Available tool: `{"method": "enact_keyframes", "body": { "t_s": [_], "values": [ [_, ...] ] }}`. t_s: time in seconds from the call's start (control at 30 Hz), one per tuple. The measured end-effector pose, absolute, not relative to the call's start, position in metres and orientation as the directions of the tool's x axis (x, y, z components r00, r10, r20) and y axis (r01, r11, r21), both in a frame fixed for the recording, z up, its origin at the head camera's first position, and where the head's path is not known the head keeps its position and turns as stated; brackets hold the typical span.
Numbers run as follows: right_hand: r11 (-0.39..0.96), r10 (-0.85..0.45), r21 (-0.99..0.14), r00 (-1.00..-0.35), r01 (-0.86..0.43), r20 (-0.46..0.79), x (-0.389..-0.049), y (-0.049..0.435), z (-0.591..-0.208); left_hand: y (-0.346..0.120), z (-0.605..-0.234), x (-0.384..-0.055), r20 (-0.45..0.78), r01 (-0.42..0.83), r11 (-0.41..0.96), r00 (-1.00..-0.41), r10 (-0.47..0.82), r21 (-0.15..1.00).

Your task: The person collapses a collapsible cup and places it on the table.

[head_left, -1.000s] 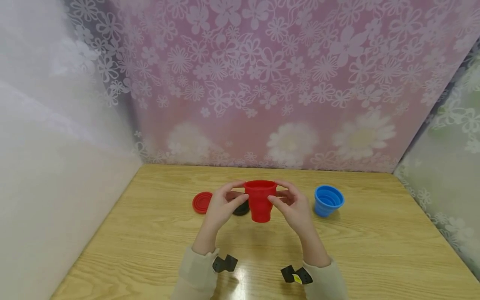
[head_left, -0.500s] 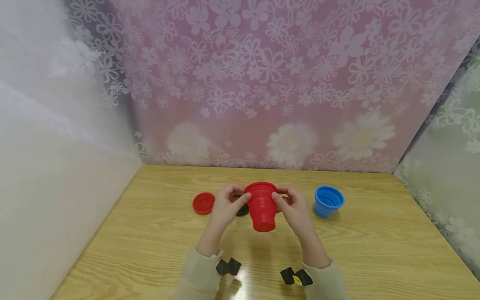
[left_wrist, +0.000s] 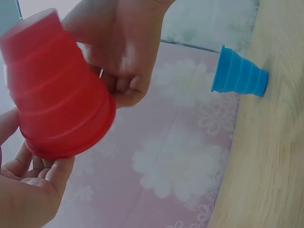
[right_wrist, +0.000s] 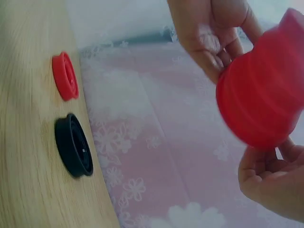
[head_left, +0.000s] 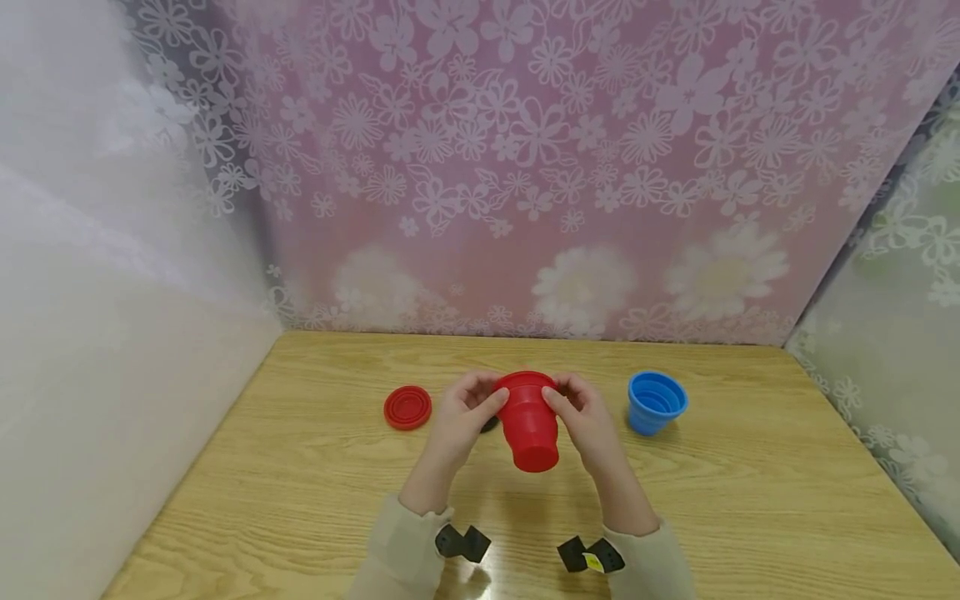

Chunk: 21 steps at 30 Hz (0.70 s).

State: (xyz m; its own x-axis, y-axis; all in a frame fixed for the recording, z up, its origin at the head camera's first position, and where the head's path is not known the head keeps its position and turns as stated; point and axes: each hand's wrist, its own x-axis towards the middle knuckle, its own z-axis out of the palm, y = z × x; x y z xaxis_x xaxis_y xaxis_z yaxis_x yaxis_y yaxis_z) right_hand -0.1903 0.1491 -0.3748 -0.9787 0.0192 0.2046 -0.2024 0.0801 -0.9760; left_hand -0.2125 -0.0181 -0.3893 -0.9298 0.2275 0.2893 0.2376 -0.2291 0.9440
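Holding red cup (head_left: 531, 427) above wood table (head_left: 292, 508), 2 hands

Gripping w/ L hand (head_left: 459, 423) on cup's L side: thumb flat on near wall just below rim, fingers curled round behind; part-open, gap filled by cup. Matching grip w/ R hand (head_left: 591, 425) on R side. Can't tell fingertips' exact spot from head view; seen at rim in wrist views. Tilted: base twd person, rim up & away, mouth hidden.

Edges/room: bounded at far side by floral backdrop (head_left: 480, 192), at L by pale wall (head_left: 127, 350), at R by patterned panel (head_left: 900, 417). Standing upright beyond R hand, well apart from red cup: blue cup (head_left: 651, 419). Lying flat L of L hand, apart: ringed red disc (head_left: 407, 407). Mostly hidden behind L hand in head view, full in R wrist view near red disc: black disc (right_wrist: 67, 148). Reaching in from near side w/ both forearms well apart, wood & glare showing btwn.
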Motion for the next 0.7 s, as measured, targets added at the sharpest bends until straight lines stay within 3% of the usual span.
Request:
{"method": "enact_keyframes", "body": {
  "t_s": [0.23, 0.43, 0.7],
  "values": [
    [-0.071, -0.112, -0.978, -0.973, -0.196, 0.203, -0.193, 0.153, -0.380, -0.019, -0.388, -0.211, 0.242, 0.175, -0.229, -0.919, 0.310, 0.958],
    [-0.062, -0.176, -0.976, -0.960, -0.209, 0.216, -0.194, 0.159, -0.381, -0.023, -0.389, -0.213, 0.233, 0.152, -0.239, -0.901, 0.365, 0.959],
    [-0.026, -0.205, -0.978, -0.956, -0.209, 0.210, -0.193, 0.160, -0.379, -0.022, -0.389, -0.213, 0.210, 0.147, -0.207, -0.920, 0.331, 0.967]
  ]
}}
